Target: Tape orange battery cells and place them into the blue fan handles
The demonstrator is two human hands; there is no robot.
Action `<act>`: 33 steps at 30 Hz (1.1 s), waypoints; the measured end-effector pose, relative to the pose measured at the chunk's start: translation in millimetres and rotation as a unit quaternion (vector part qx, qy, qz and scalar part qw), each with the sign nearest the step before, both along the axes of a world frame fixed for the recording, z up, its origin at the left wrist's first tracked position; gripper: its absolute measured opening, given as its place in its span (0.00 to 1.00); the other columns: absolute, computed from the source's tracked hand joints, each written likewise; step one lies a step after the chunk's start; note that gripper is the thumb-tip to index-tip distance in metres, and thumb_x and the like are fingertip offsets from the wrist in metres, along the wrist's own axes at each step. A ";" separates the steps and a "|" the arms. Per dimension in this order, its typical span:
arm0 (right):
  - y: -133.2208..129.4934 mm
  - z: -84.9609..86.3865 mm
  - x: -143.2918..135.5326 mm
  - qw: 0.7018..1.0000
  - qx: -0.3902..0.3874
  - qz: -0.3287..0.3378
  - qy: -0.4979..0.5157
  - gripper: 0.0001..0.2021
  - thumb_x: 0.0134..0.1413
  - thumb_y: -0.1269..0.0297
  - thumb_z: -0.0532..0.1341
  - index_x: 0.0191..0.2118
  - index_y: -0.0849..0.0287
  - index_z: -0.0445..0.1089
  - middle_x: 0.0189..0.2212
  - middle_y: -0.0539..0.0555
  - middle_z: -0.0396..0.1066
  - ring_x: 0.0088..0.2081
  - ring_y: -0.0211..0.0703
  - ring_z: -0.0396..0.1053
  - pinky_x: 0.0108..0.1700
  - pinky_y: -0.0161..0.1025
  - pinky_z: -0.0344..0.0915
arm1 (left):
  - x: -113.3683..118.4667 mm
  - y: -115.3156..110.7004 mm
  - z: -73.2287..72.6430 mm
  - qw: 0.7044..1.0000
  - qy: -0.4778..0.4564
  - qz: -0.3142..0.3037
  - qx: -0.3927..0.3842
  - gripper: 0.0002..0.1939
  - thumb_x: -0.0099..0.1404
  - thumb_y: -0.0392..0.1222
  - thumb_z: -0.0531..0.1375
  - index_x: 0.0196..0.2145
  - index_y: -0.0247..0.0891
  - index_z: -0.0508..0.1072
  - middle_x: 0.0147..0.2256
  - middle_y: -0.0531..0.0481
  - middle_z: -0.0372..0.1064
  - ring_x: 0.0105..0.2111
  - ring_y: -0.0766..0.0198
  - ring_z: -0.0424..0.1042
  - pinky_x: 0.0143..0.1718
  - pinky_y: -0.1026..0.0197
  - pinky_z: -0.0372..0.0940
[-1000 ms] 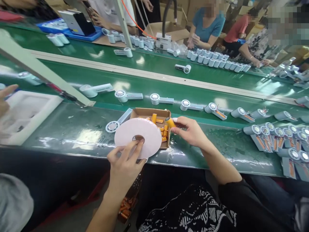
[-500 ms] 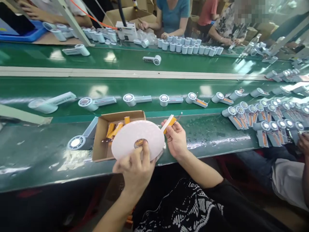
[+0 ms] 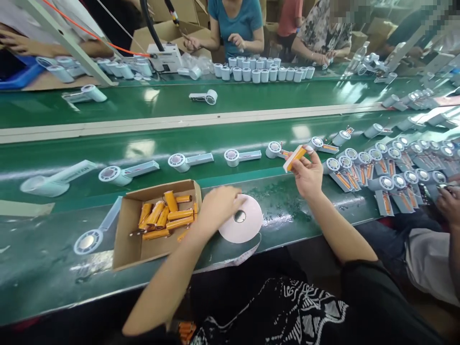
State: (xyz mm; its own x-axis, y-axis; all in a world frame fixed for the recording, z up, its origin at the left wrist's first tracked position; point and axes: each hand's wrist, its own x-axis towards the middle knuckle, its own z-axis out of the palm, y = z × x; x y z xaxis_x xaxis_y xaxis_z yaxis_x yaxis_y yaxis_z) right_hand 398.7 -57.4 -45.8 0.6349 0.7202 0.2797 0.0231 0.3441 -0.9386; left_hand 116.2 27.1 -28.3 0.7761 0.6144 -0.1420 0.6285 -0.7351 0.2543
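My right hand (image 3: 309, 175) is raised over the bench, pinching an orange battery (image 3: 296, 158) that has a white strip along one side. The white tape roll (image 3: 251, 221) lies flat on the bench, its loose end curling at the front edge. Over the roll's upper left rim is my left hand (image 3: 223, 206), fingers bent; the fingertips are partly hidden, so its grip is unclear. Left of the roll stands a cardboard box (image 3: 125, 235) with several orange batteries (image 3: 156, 213) inside.
A grey-blue fan body (image 3: 86, 242) lies left of the box. More fan bodies (image 3: 179, 162) line the green belt (image 3: 151, 139) behind, and many with batteries crowd the right side. People work across the belt; a co-worker's hand (image 3: 449, 203) shows at far right.
The tape roll has gone from upright in my left hand to flat on the bench. My right hand has moved right and up with the battery, now apart from the roll.
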 end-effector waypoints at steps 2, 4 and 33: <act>14.9 -9.1 -3.3 1.000 0.001 0.021 -0.005 0.35 0.49 0.46 0.79 0.60 0.49 0.71 0.48 0.55 0.84 0.52 0.53 0.82 0.55 0.51 0.82 | 38.6 35.1 10.4 0.997 0.019 0.014 0.072 0.18 0.81 0.50 0.54 0.48 0.42 0.82 0.48 0.41 0.81 0.52 0.47 0.75 0.53 0.49 0.67; 35.6 -13.6 -0.7 0.999 0.005 0.036 -0.008 0.34 0.47 0.45 0.80 0.57 0.50 0.73 0.47 0.54 0.84 0.51 0.53 0.82 0.54 0.51 0.81 | 76.2 60.8 12.8 0.992 0.042 0.015 0.116 0.18 0.80 0.46 0.54 0.55 0.40 0.81 0.58 0.36 0.76 0.63 0.40 0.67 0.61 0.42 0.64; 103.0 -36.1 57.2 0.814 -0.185 0.144 -0.531 0.09 0.67 0.58 0.65 0.40 0.54 0.83 0.37 0.54 0.84 0.37 0.49 0.79 0.43 0.40 0.69 | 143.3 112.3 3.9 0.995 0.027 0.083 -0.045 0.17 0.75 0.37 0.58 0.59 0.40 0.75 0.55 0.36 0.78 0.56 0.45 0.78 0.55 0.51 0.71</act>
